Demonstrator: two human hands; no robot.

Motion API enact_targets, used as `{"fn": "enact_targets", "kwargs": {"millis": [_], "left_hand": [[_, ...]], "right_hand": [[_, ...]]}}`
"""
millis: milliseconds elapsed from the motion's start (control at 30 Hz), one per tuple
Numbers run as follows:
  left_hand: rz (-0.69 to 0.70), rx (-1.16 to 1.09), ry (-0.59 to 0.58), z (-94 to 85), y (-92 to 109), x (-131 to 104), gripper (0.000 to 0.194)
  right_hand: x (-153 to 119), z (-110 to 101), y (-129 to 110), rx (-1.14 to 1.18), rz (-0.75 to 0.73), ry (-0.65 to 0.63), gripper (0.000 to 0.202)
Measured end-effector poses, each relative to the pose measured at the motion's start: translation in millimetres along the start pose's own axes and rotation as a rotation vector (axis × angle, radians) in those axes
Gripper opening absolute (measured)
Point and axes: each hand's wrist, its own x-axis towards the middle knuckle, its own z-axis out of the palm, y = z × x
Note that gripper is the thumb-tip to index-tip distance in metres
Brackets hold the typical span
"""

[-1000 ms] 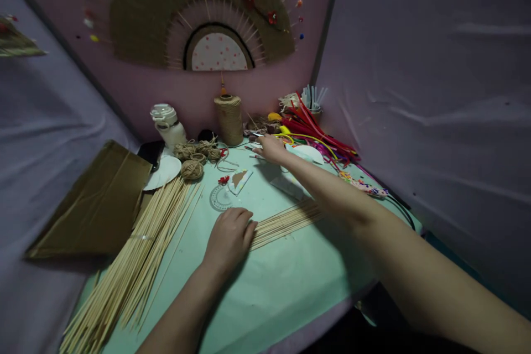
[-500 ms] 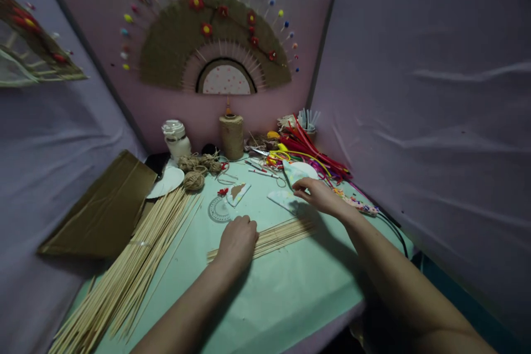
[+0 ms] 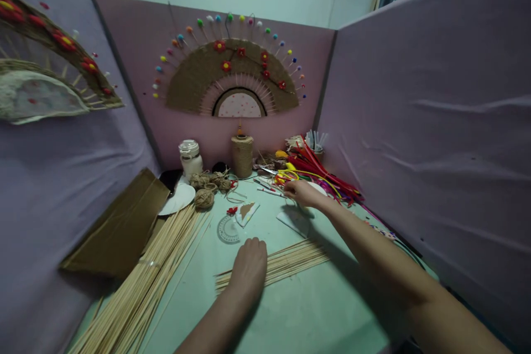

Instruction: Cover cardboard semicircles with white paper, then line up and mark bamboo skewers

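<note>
My left hand (image 3: 251, 263) rests over a small bunch of thin bamboo sticks (image 3: 290, 261), its fingers bent down and closed on them. The sticks lie roughly crosswise on the table. Above the pens at the back right is my right hand (image 3: 303, 193), its fingers pinched together; whatever they hold is hidden. Below that hand lies a pale wedge-shaped piece (image 3: 293, 222), partly in shadow. A second wedge with a brown patch (image 3: 248, 213) lies to the left, beside a red flower (image 3: 232, 211) and a clear protractor (image 3: 228, 230).
A long bundle of sticks (image 3: 153, 265) and a cardboard sheet (image 3: 116, 227) are at the left. Along the back stand a white jar (image 3: 191, 158), twine balls (image 3: 204, 198), a twine spool (image 3: 242, 157), scissors (image 3: 269, 171) and red pipe cleaners (image 3: 317, 168). A decorated fan (image 3: 194, 80) hangs on the partition.
The view has tilted up. My right hand has moved away over the pens, and the patterned wedge seen at its fingers no longer shows. My left hand stays on the sticks.
</note>
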Motion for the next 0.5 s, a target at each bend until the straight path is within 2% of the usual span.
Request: {"fn": "enact_targets", "kwargs": {"millis": [100, 200, 400, 500], "left_hand": [[-0.01, -0.005, 0.004, 1.1, 0.4, -1.1, 0.029], [-0.014, -0.038, -0.014, 1.2, 0.0, -0.8, 0.03], [-0.03, -0.117, -0.008, 8.0, -2.9, -0.1, 0.032], [-0.039, -0.135, 0.058, 15.2, -6.0, -1.3, 0.034]], "right_hand": [[7.6, -1.2, -1.5, -0.034, -0.012, -0.026, 0.014], [17.7, -13.3, 15.2, -0.078, 0.034, -0.026, 0.015], [37.6, -52.6, 94.1, -0.193, 0.296, 0.051, 0.022], [41.9, -58.4, 129.5, -0.252, 0.429, 0.064, 0.029]]}}
